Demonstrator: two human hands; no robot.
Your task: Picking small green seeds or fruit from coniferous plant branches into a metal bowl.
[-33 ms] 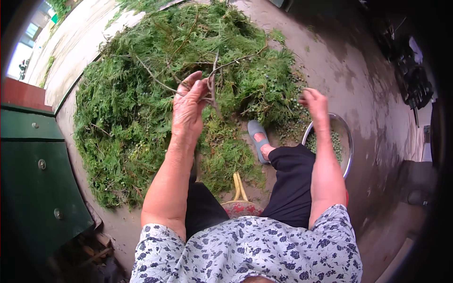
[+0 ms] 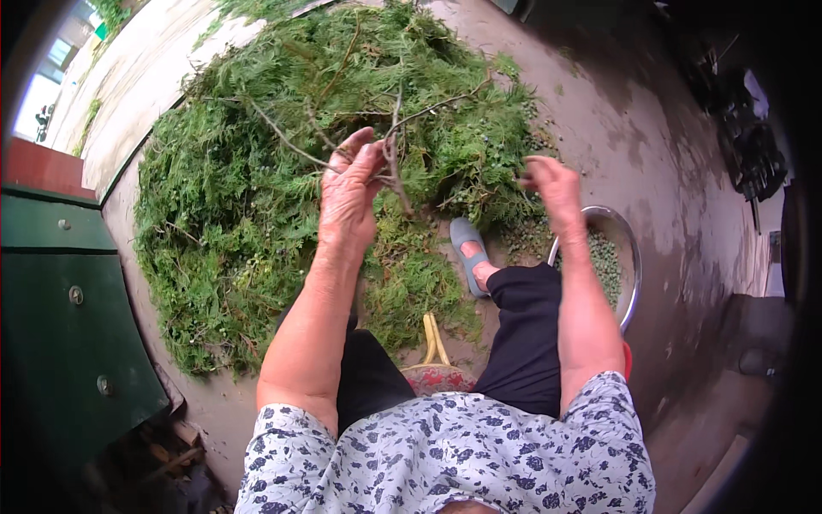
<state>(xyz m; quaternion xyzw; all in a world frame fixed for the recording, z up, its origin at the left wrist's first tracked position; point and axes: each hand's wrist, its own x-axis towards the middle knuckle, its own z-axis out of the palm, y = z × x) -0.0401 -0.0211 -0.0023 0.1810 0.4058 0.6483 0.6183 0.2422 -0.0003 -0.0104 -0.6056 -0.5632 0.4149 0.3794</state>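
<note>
My left hand (image 2: 348, 184) is closed round a bare, forked branch (image 2: 395, 158), its thin twigs spreading out over a large heap of green conifer sprigs (image 2: 231, 188). Small bluish and pale berries dot the heap. To the right, my right hand (image 2: 552, 190) hangs in the air by the heap's right edge, fingers curled together; what they hold, if anything, is too small to make out. Below that forearm stands a round metal-rimmed basin (image 2: 636, 257) with many small green berries (image 2: 604, 265) inside, partly hidden by the arm.
A grey shoe (image 2: 467, 248) on my foot stands between heap and basin. Loose sprigs (image 2: 411, 291) lie near my legs, by a yellow-framed seat (image 2: 435, 343). Green cabinets (image 2: 51, 317) line the left side. Dark objects (image 2: 745, 146) stand along the right.
My right hand has moved left, toward the heap and the branch. The left hand has shifted slightly right, still holding the branch.
</note>
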